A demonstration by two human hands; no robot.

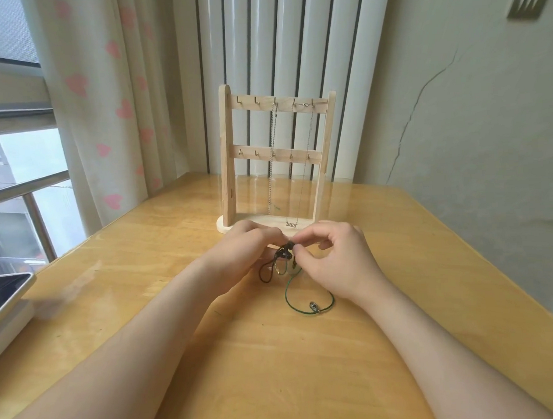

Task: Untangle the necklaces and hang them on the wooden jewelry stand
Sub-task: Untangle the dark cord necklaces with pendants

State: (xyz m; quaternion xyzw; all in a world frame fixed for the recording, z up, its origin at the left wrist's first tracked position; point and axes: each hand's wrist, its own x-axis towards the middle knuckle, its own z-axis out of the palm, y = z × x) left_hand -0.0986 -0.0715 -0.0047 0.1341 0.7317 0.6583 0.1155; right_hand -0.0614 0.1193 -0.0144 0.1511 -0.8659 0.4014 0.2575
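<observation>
A wooden jewelry stand [227, 154] with two rows of small hooks stands at the back of the table. Two thin chain necklaces hang from its top bar: one [272, 158] from the middle hook, and one [307, 154] ending low in a small pendant [291, 224]. In front of the stand, my left hand [243, 245] and my right hand [331, 257] pinch a dark tangle of cords [285, 251] between their fingertips. A dark loop [265, 274] droops from the knot. A green cord [291, 299] trails from it onto the table and ends in a metal clasp [314, 306].
The wooden table [275, 367] has a glossy top. A tablet on a white box [6, 300] lies at its left edge. Behind are a heart-patterned curtain [106, 106], a white radiator [293, 50] and a cracked wall [454, 106].
</observation>
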